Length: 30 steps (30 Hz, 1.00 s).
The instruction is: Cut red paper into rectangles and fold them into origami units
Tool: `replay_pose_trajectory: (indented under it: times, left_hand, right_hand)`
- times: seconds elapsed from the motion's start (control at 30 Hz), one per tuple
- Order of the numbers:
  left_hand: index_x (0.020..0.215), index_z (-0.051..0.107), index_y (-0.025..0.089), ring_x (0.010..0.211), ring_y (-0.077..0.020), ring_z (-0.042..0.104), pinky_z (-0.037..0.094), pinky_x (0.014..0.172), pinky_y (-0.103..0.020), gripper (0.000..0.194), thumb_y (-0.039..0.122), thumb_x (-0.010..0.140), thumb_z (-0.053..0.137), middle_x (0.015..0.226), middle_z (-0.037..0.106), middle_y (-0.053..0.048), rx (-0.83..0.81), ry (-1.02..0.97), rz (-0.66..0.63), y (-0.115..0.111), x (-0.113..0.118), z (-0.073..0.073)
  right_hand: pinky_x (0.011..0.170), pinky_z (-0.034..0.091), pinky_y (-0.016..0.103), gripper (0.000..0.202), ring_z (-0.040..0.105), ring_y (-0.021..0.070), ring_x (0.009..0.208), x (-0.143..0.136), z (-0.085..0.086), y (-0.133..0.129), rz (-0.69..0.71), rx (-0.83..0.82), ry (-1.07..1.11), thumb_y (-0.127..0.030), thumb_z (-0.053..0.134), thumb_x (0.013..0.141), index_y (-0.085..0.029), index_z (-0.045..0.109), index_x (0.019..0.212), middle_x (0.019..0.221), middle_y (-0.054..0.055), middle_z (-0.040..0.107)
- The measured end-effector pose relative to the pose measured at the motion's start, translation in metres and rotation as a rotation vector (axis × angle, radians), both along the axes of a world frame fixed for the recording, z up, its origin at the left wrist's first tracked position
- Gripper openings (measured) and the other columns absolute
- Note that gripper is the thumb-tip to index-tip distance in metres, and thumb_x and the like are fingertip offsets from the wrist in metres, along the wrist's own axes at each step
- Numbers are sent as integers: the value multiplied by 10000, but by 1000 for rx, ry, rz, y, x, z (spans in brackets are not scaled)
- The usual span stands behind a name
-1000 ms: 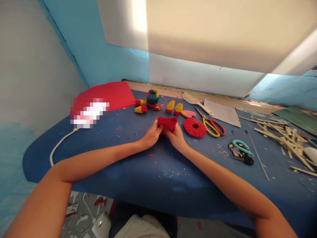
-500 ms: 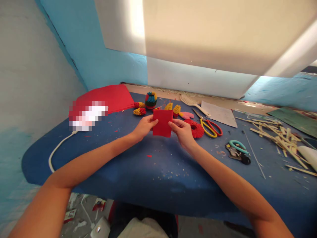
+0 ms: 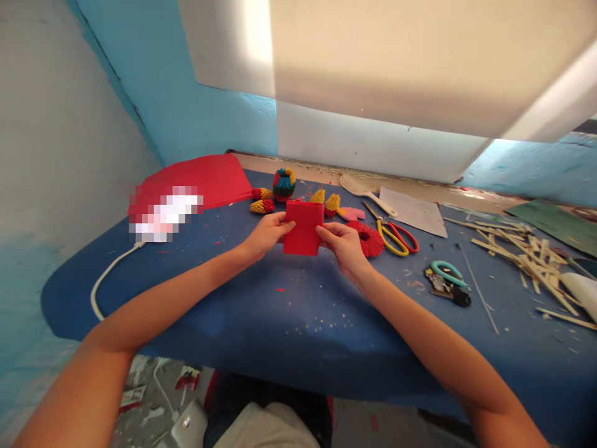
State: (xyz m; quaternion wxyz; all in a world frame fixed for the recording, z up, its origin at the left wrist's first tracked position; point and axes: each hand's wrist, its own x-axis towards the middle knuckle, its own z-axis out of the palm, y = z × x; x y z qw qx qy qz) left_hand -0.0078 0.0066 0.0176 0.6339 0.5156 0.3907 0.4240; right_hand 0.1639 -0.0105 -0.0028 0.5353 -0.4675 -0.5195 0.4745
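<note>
A folded piece of red paper [image 3: 302,230] is held up above the blue table [image 3: 224,317], between my two hands. My left hand [image 3: 269,233] pinches its left edge, thumb on the near face. At the right edge my right hand [image 3: 342,244] grips it the same way. The fingers behind the paper are hidden. Just beyond my right hand lies a red ring of folded paper pieces [image 3: 372,239]. Behind the paper stand a multicoloured folded-paper pot [image 3: 284,185] and several small yellow-and-red paper pieces [image 3: 262,206].
Red sheets [image 3: 205,180] lie at the back left beside a blurred-out object with a white cable [image 3: 103,280]. To the right are scissors [image 3: 394,238], a hairbrush [image 3: 366,193], white paper [image 3: 413,211], turquoise-handled cutters [image 3: 448,277], a thin rod [image 3: 479,289] and thin wooden strips [image 3: 532,258].
Both hands still hold the red paper, which has shifted very slightly left in view. Its lower edge now looks straighter. The rest of the table looks the same.
</note>
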Motion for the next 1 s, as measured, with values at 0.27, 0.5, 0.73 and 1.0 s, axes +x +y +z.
replay_pose_trajectory:
  times: [0.27,0.5,0.73,1.0]
  left_hand:
    - [975,607,128,831,-211,651,529,730,-323,294,254,710,633,946,688,-73,58,-63,80,-5,1,2]
    - [939,579,124,748,-196,662,534,675,-314,277,268,708,634,907,688,-85,46,-115,151,-1,-1,-5]
    - [934,610,148,819,-180,650,517,719,-266,254,246,703,647,943,689,-55,86,-121,93,-4,-3,-4]
    - [976,651,126,721,-180,656,514,686,-282,320,245,681,691,859,703,-66,7,-64,-137,-16,8,-5]
  right_hand:
    - [521,406,238,245,514,111,562,5,5,-3,-26,183,-222,-418,582,764,-192,578,857,648,-17,578]
    - [501,342,223,245,453,96,526,3,-2,-6,55,209,-383,-408,488,829,-178,498,745,586,-29,514]
    - [509,357,229,238,473,102,540,12,1,-4,50,254,-418,-416,573,779,-184,557,828,611,-27,536]
    - [517,406,241,324,515,116,564,14,11,-2,-148,270,-423,-475,450,832,-176,555,765,630,-1,558]
